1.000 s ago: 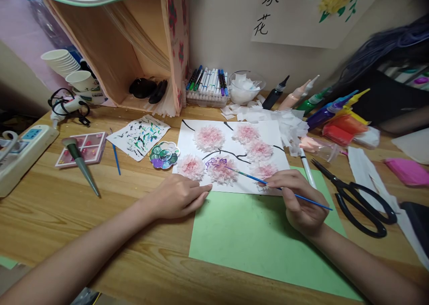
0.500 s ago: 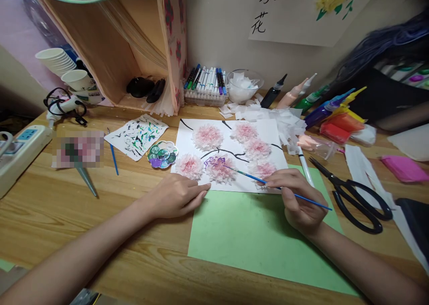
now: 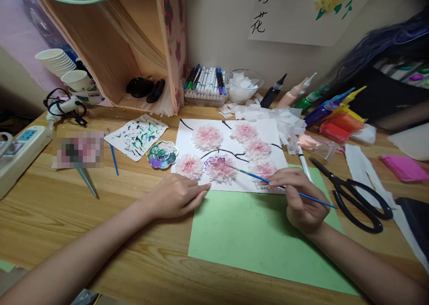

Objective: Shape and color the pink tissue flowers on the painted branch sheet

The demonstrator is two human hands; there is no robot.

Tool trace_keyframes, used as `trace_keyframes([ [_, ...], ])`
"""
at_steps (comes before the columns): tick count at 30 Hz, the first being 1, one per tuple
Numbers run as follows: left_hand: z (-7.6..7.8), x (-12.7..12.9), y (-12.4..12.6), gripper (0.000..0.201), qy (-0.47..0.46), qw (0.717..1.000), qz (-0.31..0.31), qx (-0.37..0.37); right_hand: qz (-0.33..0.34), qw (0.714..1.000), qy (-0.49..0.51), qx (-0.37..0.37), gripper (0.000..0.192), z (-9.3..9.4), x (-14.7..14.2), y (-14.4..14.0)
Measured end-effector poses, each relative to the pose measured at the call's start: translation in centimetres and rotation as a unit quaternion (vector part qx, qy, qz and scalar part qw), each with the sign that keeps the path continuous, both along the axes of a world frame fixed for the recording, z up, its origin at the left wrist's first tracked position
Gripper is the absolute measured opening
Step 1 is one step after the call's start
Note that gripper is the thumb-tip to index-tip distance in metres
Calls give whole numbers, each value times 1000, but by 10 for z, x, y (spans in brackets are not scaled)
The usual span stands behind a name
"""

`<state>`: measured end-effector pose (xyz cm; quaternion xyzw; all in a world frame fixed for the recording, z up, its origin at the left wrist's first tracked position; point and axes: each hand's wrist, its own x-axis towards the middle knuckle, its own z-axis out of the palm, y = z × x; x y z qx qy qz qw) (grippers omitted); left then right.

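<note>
A thin blue paintbrush is pinched in the right hand, its tip apparently laid on a pink paper flower. The white sheet is pressed flat by the left hand.

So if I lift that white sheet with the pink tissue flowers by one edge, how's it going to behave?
The white sheet looks thin, so it would probably sag. The tissue flowers look fluffy and easily crushed, and fresh purple paint under the brush in the right hand may smear. The left hand pins its edge, suggesting it slides easily.
</note>
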<state>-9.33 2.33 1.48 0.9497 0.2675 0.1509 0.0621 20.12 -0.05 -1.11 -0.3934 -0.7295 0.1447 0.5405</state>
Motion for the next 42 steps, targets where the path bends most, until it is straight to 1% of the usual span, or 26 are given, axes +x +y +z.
trace_keyframes([
  [5, 0, 0, 0, 32, 1, 1000, -1, 0, -7, 1000, -2, -23, 20, -2, 1, 1],
  [10, -2, -1, 1, 32, -2, 1000, -1, 3, -32, 999, 31, -15, 19, -2, 0, 2],
  [15, -2, -1, 1, 32, -2, 1000, -2, 6, -15, 999, 37, -10, 21, -2, -2, 3],
  [19, -2, -1, 1, 33, -1, 1000, -3, 6, -22, 999, 43, -3, 22, -2, -2, 3],
  [25, -2, -1, 0, 32, -7, 1000, -5, 2, -13, 999, 32, -18, 22, 0, -3, 4],
  [34, -3, -2, 0, 32, -1, 1000, -3, -4, -33, 998, 57, -24, 23, 4, -6, 6],
  [38, -4, -3, 0, 31, 0, 1000, -2, -4, -15, 998, 56, -18, 23, 2, -4, 5],
  [42, -4, -2, 0, 31, 3, 1000, -2, -4, -12, 998, 51, -36, 22, 2, -5, 6],
])
